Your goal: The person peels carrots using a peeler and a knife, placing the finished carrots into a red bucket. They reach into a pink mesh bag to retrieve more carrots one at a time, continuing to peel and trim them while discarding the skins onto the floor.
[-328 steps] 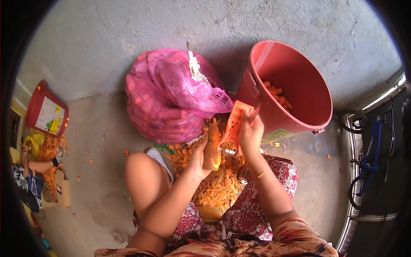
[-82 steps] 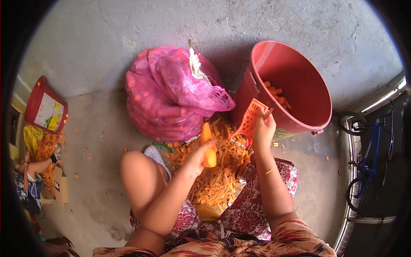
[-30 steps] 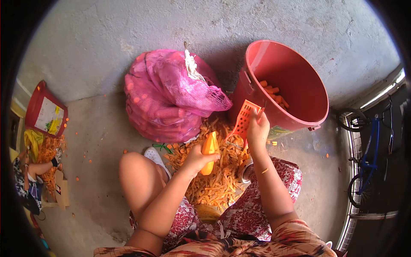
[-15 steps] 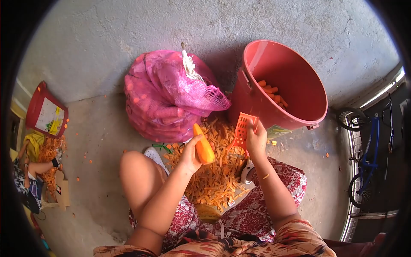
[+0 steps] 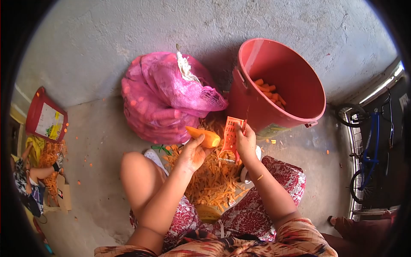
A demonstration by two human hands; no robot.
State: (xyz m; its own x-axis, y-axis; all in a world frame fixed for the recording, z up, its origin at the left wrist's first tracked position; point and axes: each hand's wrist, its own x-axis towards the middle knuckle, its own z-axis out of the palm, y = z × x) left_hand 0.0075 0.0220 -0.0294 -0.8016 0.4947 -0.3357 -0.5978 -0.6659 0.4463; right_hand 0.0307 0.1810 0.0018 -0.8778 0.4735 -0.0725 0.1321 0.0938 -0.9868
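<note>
In my left hand is a peeled carrot, tilted with its thick cut end toward the right. My right hand grips an orange peeler with a flat, hole-patterned body, its blade end pointing down. Carrot and peeler are close together but apart. Beneath both hands, a heap of carrot peelings covers the floor between my legs. Behind the heap sits a pink mesh sack packed with carrots. A large red bucket beside it holds several peeled carrots.
Against the right wall stands a blue bicycle. At the far left another person sits near a second red bucket, peelings and a cardboard box. A further person's dark red clothing shows at lower right.
My left hand has turned the carrot from nearly upright to more level. The peeler in my right hand has moved left and down, nearer the carrot. Dark red clothing shows more at lower right.
</note>
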